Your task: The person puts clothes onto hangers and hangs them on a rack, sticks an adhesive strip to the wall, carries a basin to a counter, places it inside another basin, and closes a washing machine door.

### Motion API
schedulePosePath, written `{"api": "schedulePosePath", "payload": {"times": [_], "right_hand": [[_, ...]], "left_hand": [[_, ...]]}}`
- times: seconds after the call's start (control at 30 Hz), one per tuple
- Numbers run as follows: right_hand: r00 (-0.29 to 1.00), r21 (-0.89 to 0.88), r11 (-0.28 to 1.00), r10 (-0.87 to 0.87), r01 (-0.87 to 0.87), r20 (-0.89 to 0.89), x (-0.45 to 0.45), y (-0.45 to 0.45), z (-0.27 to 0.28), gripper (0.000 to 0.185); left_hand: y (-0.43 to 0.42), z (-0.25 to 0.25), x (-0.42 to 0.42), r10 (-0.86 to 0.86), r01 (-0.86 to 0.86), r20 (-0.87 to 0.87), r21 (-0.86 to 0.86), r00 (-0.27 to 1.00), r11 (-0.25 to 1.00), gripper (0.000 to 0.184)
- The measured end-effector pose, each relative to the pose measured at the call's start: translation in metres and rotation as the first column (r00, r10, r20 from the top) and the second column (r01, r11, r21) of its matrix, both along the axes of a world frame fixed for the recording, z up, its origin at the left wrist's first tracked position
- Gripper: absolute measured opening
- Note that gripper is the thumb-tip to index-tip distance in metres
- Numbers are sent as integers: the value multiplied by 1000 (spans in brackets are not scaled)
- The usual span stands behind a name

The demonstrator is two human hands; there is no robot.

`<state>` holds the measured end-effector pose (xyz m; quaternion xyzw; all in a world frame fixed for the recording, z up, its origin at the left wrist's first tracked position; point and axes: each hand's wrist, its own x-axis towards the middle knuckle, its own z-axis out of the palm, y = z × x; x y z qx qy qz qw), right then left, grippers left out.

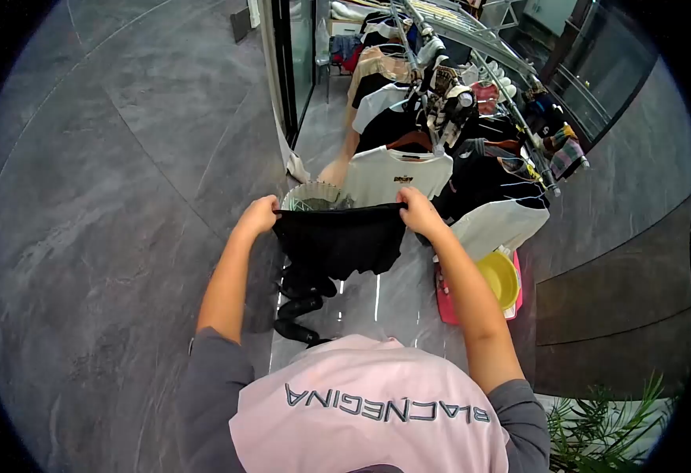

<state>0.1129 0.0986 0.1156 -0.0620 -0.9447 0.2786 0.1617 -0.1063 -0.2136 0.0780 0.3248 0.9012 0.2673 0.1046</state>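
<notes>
Black shorts (339, 240) hang stretched out in front of me by their waistband. My left hand (261, 215) grips one end of the band, and my right hand (418, 211) pinches the other. Right behind the shorts is a basket with a pale rim (314, 189), its lower part hidden by the cloth. A white T-shirt (393, 175) on a brown hanger hangs just beyond my right hand. Below the left side of the shorts, black shoes (302, 307) are partly visible on the floor.
A metal drying rack (472, 35) full of hung clothes stands ahead to the right. Beneath my right forearm are a yellow basin (499, 277) and a pink tub (446, 303). A glass door frame (286, 75) stands ahead; a leafy plant (606, 430) is at lower right.
</notes>
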Motion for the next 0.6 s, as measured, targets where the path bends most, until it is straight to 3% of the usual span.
{"api": "schedulePosePath", "payload": {"times": [0.03,0.1,0.17,0.2,0.23,0.27,0.3,0.33,0.37,0.4,0.43,0.5,0.53,0.57,0.6], "right_hand": [[1000,3,1000,1,-1,-8,0,-7,6,20],[983,-37,993,-117,113,-139,2,-30,31,20],[906,-133,982,-173,131,-387,1,-38,12,26],[931,-119,985,-158,125,-330,-1,-42,-4,30],[954,-109,987,-142,117,-265,-4,-45,-25,34],[984,92,996,1,15,-178,-10,-32,-65,34],[961,49,992,-123,114,248,-10,-29,-80,27],[973,-124,971,-189,205,134,-10,-31,-83,25],[962,-296,917,-272,267,26,-14,-29,-82,23],[961,-287,918,-273,275,46,-17,-28,-81,25],[978,-212,955,-204,208,41,-16,-41,-65,25],[976,-173,961,-203,215,82,-24,-55,-73,25],[966,-283,926,-219,250,137,-29,-62,-76,25],[968,-282,928,-211,243,139,-36,-68,-79,25],[989,-436,888,-147,145,30,-40,-76,-83,26]], "left_hand": [[-4,10,4,1,-1,-8,3,1000,1000,22],[-10,47,24,-42,20,95,220,995,975,33],[-11,49,43,93,-119,74,628,993,769,47],[-7,46,55,224,-99,-118,638,967,763,53],[-7,35,60,228,4,-285,632,931,775,53],[-9,-7,51,8,42,-133,364,991,930,54],[-15,-46,42,-161,154,85,81,983,985,55],[-24,-53,43,-157,150,94,76,983,986,55],[-28,-57,41,-49,13,169,210,984,978,51],[-29,-61,37,46,-132,256,329,965,935,48],[-34,-54,40,70,-164,220,443,973,882,43],[-34,-72,37,90,-199,262,429,961,881,42],[-32,-77,38,76,-221,295,498,953,838,40],[-31,-81,40,25,-257,387,561,922,787,46],[-28,-87,45,4,-258,380,620,925,741,53]]}}
